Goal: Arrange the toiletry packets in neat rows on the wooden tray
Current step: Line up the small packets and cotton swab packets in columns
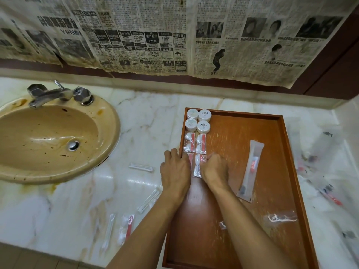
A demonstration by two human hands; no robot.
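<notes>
A wooden tray (272,171) lies on the marble counter. Along its left side sit several round white soap packets (198,120) and, below them, clear packets with red and white contents (195,143) in two columns. My left hand (174,169) rests over the tray's left rim, fingers curled at the edge of a packet. My right hand (214,167) presses on the lowest packets (196,166) in the columns, covering part of them. A toothbrush packet (250,169) lies slanted in the tray's middle. A clear packet (280,217) lies near the tray's right side.
A stained beige sink (48,136) with a metal tap (48,94) is at the left. Loose packets (128,228) lie on the counter left of the tray, others (330,193) blurred at the right. Newspaper covers the wall behind.
</notes>
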